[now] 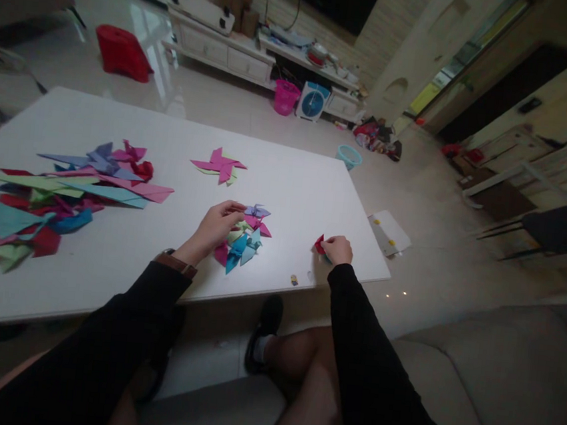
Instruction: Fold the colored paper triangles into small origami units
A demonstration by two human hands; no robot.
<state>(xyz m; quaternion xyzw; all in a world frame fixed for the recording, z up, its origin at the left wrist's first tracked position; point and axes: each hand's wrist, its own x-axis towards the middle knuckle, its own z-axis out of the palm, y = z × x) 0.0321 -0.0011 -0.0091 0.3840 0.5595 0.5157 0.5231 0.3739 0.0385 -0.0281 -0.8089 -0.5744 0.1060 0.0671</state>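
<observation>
My left hand (218,227) rests at the left side of a small cluster of folded paper cranes, its fingers slightly curled and apart. A light purple crane (258,211) lies by its fingertips, with a magenta crane (261,226) and a blue crane (236,255) below. Part of the cluster is hidden behind the hand. Farther right, my right hand (339,250) pinches a red folded paper piece (319,245) close to the tabletop. Something teal shows just under that hand, mostly covered by it.
On the white table (158,260), a large heap of coloured origami (80,183) spreads over the left. A pink and green paper pinwheel (220,166) lies toward the back. A small sticker-like piece (294,279) is near the front edge. A grey sofa (500,354) stands at right.
</observation>
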